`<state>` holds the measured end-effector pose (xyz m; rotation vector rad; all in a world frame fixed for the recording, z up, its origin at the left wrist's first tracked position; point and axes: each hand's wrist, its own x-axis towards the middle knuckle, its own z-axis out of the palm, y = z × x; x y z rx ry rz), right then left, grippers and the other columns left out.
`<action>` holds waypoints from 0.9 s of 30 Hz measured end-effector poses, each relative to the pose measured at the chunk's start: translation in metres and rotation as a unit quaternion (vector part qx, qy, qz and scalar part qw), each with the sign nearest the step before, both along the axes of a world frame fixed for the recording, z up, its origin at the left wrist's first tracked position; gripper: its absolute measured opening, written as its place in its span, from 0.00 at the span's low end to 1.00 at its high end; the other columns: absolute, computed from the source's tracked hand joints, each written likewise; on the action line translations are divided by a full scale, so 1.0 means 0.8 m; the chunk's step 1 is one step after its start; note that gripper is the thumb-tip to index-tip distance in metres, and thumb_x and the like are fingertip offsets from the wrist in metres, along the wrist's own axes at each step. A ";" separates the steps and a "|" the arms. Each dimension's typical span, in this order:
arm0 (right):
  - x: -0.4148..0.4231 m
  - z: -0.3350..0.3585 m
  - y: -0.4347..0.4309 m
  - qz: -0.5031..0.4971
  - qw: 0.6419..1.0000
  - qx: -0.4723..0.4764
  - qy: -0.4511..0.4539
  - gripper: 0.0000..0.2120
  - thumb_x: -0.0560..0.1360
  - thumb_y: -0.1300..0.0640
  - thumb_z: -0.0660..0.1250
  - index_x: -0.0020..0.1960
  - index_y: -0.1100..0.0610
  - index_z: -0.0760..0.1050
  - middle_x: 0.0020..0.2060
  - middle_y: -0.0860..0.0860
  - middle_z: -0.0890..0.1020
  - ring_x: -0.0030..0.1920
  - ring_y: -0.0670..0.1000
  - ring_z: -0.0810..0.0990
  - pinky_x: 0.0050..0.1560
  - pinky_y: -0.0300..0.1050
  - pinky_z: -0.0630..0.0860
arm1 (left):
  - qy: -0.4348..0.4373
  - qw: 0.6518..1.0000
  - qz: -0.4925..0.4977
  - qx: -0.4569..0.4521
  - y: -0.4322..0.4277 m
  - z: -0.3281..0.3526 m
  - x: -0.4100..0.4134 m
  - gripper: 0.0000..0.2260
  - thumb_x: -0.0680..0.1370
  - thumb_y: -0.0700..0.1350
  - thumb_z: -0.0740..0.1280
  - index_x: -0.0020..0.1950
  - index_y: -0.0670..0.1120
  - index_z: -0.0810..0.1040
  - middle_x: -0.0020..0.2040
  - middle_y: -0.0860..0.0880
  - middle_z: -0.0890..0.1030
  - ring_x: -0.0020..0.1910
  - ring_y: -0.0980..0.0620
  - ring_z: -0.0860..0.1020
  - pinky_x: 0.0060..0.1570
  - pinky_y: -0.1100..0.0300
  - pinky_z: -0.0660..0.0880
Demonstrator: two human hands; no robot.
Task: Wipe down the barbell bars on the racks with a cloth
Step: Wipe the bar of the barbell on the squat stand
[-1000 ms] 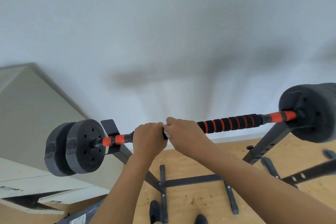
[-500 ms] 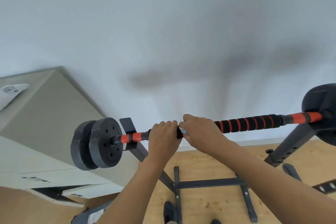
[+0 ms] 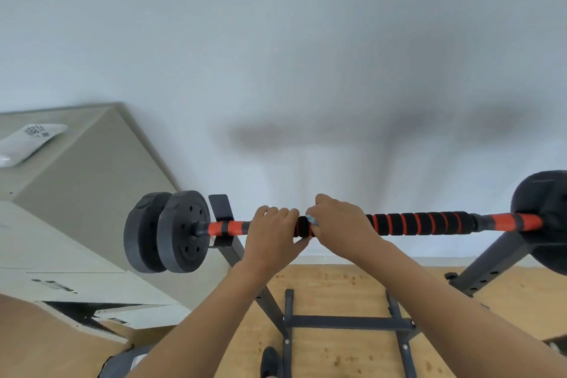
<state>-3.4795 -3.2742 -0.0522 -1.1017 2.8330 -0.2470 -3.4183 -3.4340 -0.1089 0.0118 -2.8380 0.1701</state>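
Observation:
A barbell bar (image 3: 420, 223) with black foam and orange bands lies across a dark rack (image 3: 228, 242), with black plates (image 3: 171, 232) at its left end and another plate (image 3: 543, 221) at the right. My left hand (image 3: 271, 235) grips the bar left of centre. My right hand (image 3: 339, 225) is closed over the bar right beside it, pressing a small light blue cloth (image 3: 312, 220) against the foam. Only a corner of the cloth shows under my fingers.
A beige cabinet (image 3: 86, 193) stands at the left with a white packet (image 3: 29, 139) on top. The white wall is just behind the bar. The rack's base frame (image 3: 346, 322) rests on the wooden floor below, near my shoe (image 3: 270, 360).
My view has shifted left, so the bar and plates sit further right in frame. Both hands stay clamped together on the bar, and a small gap of foam now shows between them.

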 end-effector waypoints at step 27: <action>-0.006 0.003 0.009 0.062 0.998 0.016 -0.002 0.09 0.83 0.52 0.60 0.52 0.54 0.78 0.43 0.48 0.71 0.37 0.53 0.77 0.37 0.45 0.72 | -0.417 0.877 -0.026 0.238 -0.025 0.062 -0.056 0.13 0.73 0.54 0.75 0.44 0.44 0.81 0.32 0.49 0.82 0.29 0.51 0.80 0.36 0.57 0.78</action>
